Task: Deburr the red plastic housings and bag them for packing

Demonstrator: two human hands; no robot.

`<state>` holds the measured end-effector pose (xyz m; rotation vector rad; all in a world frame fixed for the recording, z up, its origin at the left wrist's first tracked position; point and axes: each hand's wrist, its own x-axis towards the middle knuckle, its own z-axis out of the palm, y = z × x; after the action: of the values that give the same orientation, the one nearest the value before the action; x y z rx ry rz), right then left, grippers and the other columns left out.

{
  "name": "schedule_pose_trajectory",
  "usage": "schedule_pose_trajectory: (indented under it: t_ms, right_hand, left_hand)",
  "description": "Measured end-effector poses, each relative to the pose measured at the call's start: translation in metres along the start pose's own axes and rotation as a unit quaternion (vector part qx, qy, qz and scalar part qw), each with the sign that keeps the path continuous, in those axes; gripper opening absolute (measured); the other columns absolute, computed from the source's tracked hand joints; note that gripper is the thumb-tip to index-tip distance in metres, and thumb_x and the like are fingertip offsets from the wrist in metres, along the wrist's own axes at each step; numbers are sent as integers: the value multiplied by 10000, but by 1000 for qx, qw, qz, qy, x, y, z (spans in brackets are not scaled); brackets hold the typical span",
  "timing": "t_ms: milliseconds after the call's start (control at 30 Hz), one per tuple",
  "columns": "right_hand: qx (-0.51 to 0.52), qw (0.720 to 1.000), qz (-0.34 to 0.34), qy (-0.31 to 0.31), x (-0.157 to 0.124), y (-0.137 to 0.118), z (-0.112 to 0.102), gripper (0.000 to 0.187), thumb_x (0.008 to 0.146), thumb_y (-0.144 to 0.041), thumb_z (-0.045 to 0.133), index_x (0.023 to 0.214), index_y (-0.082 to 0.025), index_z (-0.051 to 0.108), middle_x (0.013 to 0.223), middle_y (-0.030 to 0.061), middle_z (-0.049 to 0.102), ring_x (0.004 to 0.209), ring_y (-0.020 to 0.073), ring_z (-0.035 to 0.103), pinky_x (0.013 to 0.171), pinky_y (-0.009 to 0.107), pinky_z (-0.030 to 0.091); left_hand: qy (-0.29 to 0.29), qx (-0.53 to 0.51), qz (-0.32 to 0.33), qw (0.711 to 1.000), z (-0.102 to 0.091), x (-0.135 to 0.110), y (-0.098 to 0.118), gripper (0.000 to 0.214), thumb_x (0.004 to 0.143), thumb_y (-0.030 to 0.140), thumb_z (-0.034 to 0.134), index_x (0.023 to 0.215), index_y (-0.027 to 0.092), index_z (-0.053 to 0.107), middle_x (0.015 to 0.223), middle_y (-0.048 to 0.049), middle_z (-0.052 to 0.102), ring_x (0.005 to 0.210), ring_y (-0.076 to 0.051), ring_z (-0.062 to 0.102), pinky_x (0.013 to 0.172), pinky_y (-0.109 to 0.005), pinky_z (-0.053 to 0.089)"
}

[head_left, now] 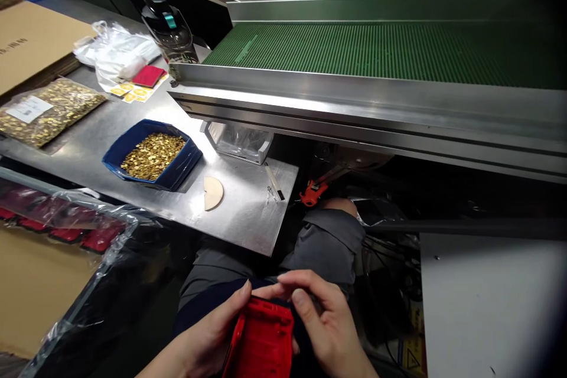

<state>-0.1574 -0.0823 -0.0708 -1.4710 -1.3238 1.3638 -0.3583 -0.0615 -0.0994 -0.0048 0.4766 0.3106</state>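
In my left hand [217, 325] is a red plastic shell [263, 339], an open tray-like housing with raised ribs and small posts inside. My left thumb lies along its upper left edge and the fingers wrap behind it. My right hand [325, 319] is curled at the shell's upper right corner, with thumb and index finger bent close together. A fingertip of it touches the shell's right side; whether a small part is between thumb and index finger is hidden. Both hands are above my lap. A blue bin [179, 171] of small brass-coloured parts [153, 156] stands on the metal table ahead.
A green conveyor belt [332, 50] runs across the back right. On the metal table [239, 218] are a pale half-disc [213, 193], a pen-like tool [274, 182], a clear tray [239, 142], a bag of brass parts [51, 109] and a bottle [170, 29]. A plastic-lined crate [101, 274] stands left.
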Motion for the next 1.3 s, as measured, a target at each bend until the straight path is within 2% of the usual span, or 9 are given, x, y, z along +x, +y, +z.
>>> schedule_pose_trajectory:
  t_ms: [100, 167, 300, 500, 733, 833, 967, 1133, 1300]
  right_hand:
    - [-34, 997, -60, -25, 2, -5, 5, 242, 992, -314, 512, 1089, -261, 727, 992, 45, 781, 931, 195, 727, 860, 306, 571]
    - [-70, 994, -64, 56, -2, 1, 3, 250, 990, -324, 510, 1003, -229, 741, 765, 37, 762, 742, 181, 725, 723, 275, 581]
    - [-95, 975, 57, 193, -11, 22, -14, 315, 1001, -408, 488, 979, -188, 713, 413, -63, 463, 363, 115, 482, 409, 215, 423]
    - [-198, 969, 26, 148, -2, 49, -27, 266, 931, -419, 614, 1127, -244, 655, 963, 41, 683, 883, 181, 673, 804, 260, 548]
    - [-200, 961, 140, 133, 8, 52, -20, 449, 1051, -500, 277, 1100, -234, 636, 526, -48, 566, 503, 152, 601, 537, 237, 463]
    - [-245, 958, 86, 121, 29, 45, -13, 374, 1047, -468, 346, 1143, -237, 625, 710, -18, 684, 616, 145, 659, 597, 229, 494]
    - [-409, 906, 5, 105, 80, 40, 8, 256, 1036, -341, 412, 1108, -246, 639, 994, 32, 716, 826, 166, 689, 671, 245, 504]
    - [-500, 855, 5, 138, 149, 47, 43, 234, 995, -297, 479, 1111, -158, 628, 1099, 162, 642, 1061, 312, 587, 758, 363, 481]
    - [-524, 839, 11, 145, 175, 56, 62, 189, 947, -262, 542, 1044, -123, 624, 1084, 200, 624, 1054, 336, 561, 778, 401, 482]
  left_hand:
    - [-2, -2, -1, 1000, 0, -1, 1, 721, 950, 616, 463, 1465, 111, 462, 1038, -194, 768, 918, -285, 746, 881, -375, 496]
    - [2, -4, 2, 1000, -1, -3, 2, 733, 947, 619, 460, 1464, 99, 462, 1054, -214, 760, 953, -296, 737, 873, -380, 496]
    - [7, -7, 13, 1000, -1, -4, 2, 771, 932, 621, 476, 1481, 81, 436, 1085, -236, 748, 992, -286, 721, 886, -368, 482]
    - [70, -21, 39, 997, 6, 2, 6, 739, 991, 635, 285, 1317, 63, 618, 952, -156, 780, 904, -264, 731, 832, -319, 486]
    - [99, -85, 61, 990, -7, 2, 14, 773, 945, 686, 380, 1283, 37, 629, 967, -195, 768, 892, -302, 747, 749, -314, 533]
    - [92, -91, 65, 990, -8, -1, 16, 778, 951, 679, 375, 1277, 19, 629, 945, -197, 767, 873, -293, 748, 739, -310, 538]
    - [98, -88, 71, 989, -7, -6, 15, 811, 954, 681, 366, 1266, -21, 627, 958, -208, 768, 871, -282, 746, 774, -314, 543]
    - [93, -97, 70, 988, -8, -12, 12, 837, 946, 696, 356, 1321, -15, 590, 987, -221, 767, 890, -286, 742, 820, -330, 536]
    - [86, -100, 73, 989, -11, -16, 9, 861, 947, 706, 323, 1335, -18, 580, 991, -223, 765, 890, -272, 744, 780, -312, 546]
